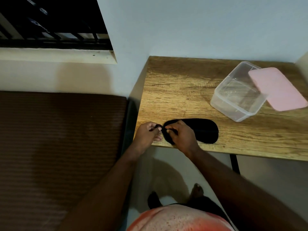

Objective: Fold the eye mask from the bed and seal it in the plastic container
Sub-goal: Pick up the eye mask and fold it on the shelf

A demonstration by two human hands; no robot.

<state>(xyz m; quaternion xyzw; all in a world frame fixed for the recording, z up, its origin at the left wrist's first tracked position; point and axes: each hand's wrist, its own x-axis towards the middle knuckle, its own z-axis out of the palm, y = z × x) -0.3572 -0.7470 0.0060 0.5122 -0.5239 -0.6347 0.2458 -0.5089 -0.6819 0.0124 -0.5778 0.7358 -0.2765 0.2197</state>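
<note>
The brown bed (58,147) lay at the left, beside the wooden table (183,90). Your left hand (146,135) was at the table's near left corner, fingers pinched on the dark strap (157,127). Just to its right, your right hand (181,137) rested on the left end of the black eye mask (205,130), fingers closed on the fabric. The mask lay flat near the front edge. Well apart, at the far right, the clear plastic container (238,92) stood open, its pink lid (276,88) leaning on its right rim.
</note>
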